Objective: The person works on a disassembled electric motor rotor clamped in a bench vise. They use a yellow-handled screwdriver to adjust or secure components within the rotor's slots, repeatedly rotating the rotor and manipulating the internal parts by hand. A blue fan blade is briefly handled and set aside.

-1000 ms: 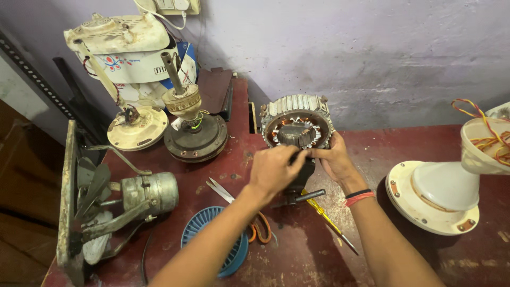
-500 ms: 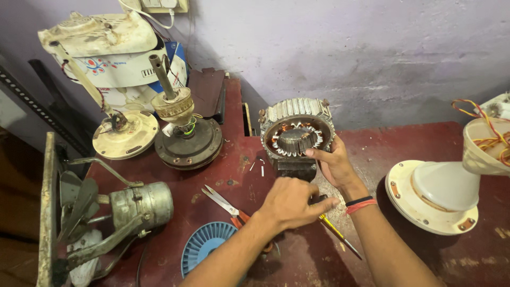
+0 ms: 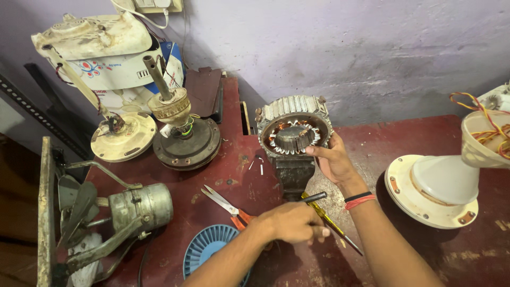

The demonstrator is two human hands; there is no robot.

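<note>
Your right hand (image 3: pixel 333 159) steadied the upright stator (image 3: pixel 294 130) by its right rim, while your left hand (image 3: pixel 291 222), nearer you and below it, closed on a dark tool (image 3: pixel 313 197) angled up toward the stator.

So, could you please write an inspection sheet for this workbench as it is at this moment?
Surface: dark red table, worn.
Job's things: motor stator upright on a dark block; yellow screwdriver.
Clutter: scissors, blue fan grille, fan motors, white fan base.
Hands: right hand steadies the stator; left hand grips a dark tool.
Cables: loose coloured wires at right.
Surroundings: stained purple wall.
</note>
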